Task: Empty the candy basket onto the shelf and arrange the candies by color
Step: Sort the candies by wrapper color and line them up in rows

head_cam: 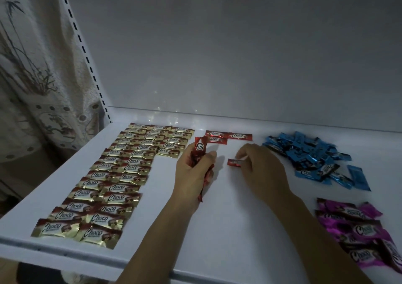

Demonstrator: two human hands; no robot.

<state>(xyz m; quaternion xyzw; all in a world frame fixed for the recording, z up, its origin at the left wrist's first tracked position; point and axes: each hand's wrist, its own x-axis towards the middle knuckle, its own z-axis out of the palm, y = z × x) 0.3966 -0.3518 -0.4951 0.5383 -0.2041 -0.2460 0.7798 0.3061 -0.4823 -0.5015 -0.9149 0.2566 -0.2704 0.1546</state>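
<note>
Dimly lit, a white shelf (239, 229) is stretching from its metal-edged front lip back to a plain pale back panel (217, 55). On the left a slotted upright (87, 59) is rising along the shelf's side. Beyond it a cream curtain (32, 66) printed with bamboo is hanging.

Sorted candy is lying straight on the shelf, grouped by colour. The gold candies (104, 188) are lying in tidy overlapping rows across the left part, running from the front edge almost to the back. Near the back, in the middle, three red candies (228, 137) are lying flat and touching one another. The blue candies (309, 155) are sitting in a loose heap at the back right, with one lying slightly apart on the heap's right. The purple candies (359, 231) are piling up loosely at the front right.

The left grip (193, 170) is curling closed round a bunch of red wrappers (200, 147). One wrapper is poking up above the thumb and others are trailing below the palm. The right grip (261, 166) is pinching a single red candy (234, 162) between thumb and fingertips, low over the bare middle of the shelf. Whether that candy is touching the shelf cannot be told.
</note>
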